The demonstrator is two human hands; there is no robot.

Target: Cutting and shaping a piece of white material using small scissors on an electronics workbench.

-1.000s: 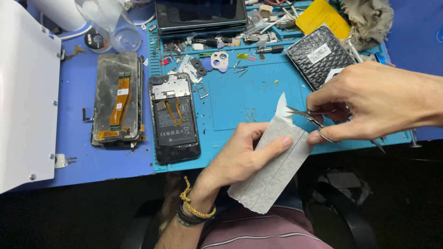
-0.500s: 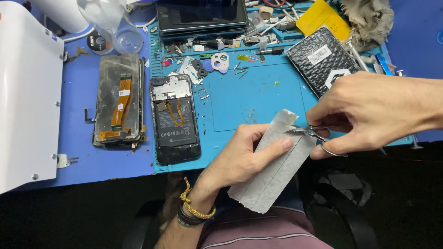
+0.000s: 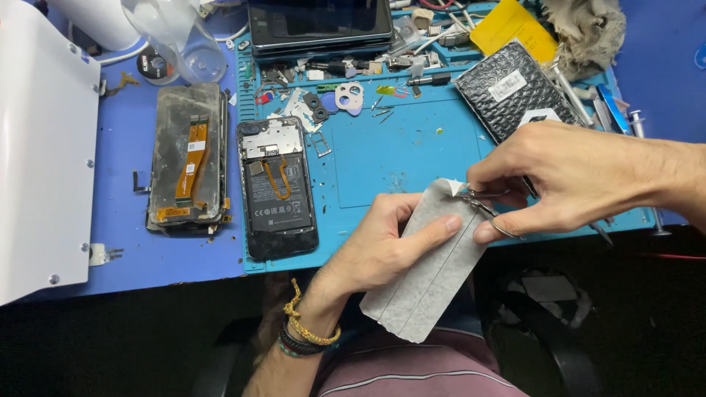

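Observation:
My left hand (image 3: 375,246) holds a grey rectangular sheet (image 3: 430,272) over my lap, thumb on its face. A lengthwise cut line runs along the sheet. My right hand (image 3: 559,180) grips small metal scissors (image 3: 482,204) at the sheet's upper end, where a white corner curls up. An opened phone (image 3: 276,187) with its battery and orange flex cable exposed lies on the teal work mat (image 3: 397,151) to the left. Beside it on the blue table lies a removed screen assembly (image 3: 187,158), back side up.
A white panel (image 3: 40,147) covers the left of the table. A black bubble-wrap pouch (image 3: 515,92), a yellow card (image 3: 515,29), a dark tablet (image 3: 320,22), small parts, screws and hand tools crowd the mat's far side. A clear plastic cup (image 3: 180,44) stands at upper left.
The scissors have closed along the sheet's top end. The white strip that stood up from the sheet a second ago now lies low, only a small corner curling.

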